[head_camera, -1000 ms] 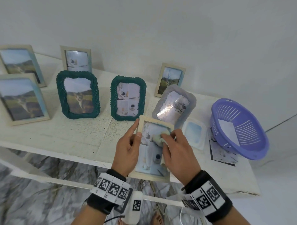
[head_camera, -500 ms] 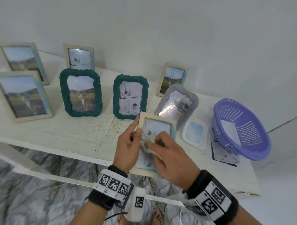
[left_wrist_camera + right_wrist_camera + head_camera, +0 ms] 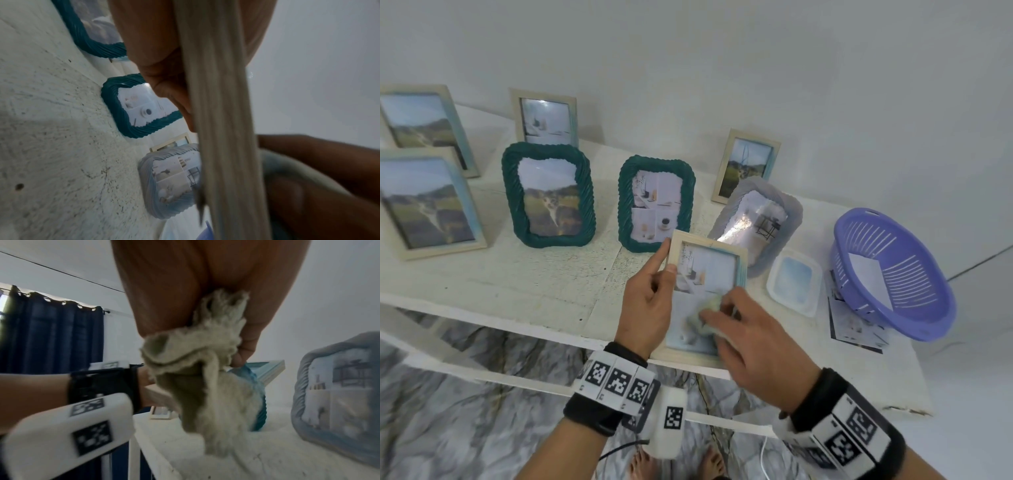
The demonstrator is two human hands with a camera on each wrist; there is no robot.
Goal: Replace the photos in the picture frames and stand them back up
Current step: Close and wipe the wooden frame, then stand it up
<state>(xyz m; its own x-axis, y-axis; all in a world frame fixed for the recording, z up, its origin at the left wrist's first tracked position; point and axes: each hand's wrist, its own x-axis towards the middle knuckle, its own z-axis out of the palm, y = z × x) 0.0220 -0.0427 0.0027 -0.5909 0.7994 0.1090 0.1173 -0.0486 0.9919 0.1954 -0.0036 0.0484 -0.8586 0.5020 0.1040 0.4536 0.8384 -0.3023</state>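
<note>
Item: pale wooden frame (image 3: pixel 707 291), glass being wiped.
Left hand (image 3: pixel 645 305) clamps the frame's left edge, thumb in front and fingers behind, steadying it tilted above the table (image 3: pixel 544 281) edge; right hand (image 3: pixel 750 339) bunches a cloth (image 3: pixel 705 317) tightly against the lower glass. Right of the grip: purple basket (image 3: pixel 893 277) holding one sheet; nearer, a shallow white tray (image 3: pixel 794 284), contents unclear.

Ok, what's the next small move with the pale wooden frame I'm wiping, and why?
Probably sweep the pale fuzzy cloth up over the upper glass: the right hand presses it on the lower half only, while the left hand grips the pale wooden frame.
</note>
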